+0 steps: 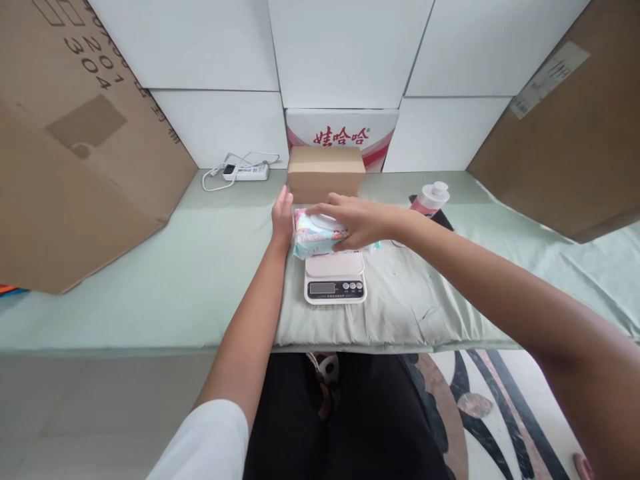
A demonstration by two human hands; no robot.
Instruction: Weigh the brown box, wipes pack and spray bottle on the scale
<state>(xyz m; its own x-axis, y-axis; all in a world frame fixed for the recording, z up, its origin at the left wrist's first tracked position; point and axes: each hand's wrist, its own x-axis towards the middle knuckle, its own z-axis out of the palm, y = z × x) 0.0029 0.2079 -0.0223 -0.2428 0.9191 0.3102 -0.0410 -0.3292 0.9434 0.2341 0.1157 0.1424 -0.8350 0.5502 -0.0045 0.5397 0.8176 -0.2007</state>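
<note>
My right hand [363, 219] reaches over a pack of wet wipes [315, 241] from above, thumb on the near side and fingers over the top. The pack has a pink and mint-green printed wrapper and a white lid. It sits over the back part of a white kitchen scale [334, 280]; whether it rests on the platform or hovers, I cannot tell. The scale's display and buttons face me. My left hand [283, 217] stands at the pack's left end with its fingers stretched out, holding nothing.
A brown cardboard box [326, 175] stands just behind the pack. To the right, a white-capped bottle [431, 198] is beside a dark flat object. A white power strip [246, 173] with a cable lies back left. Large cartons [80, 173] flank the green-covered surface [225, 267].
</note>
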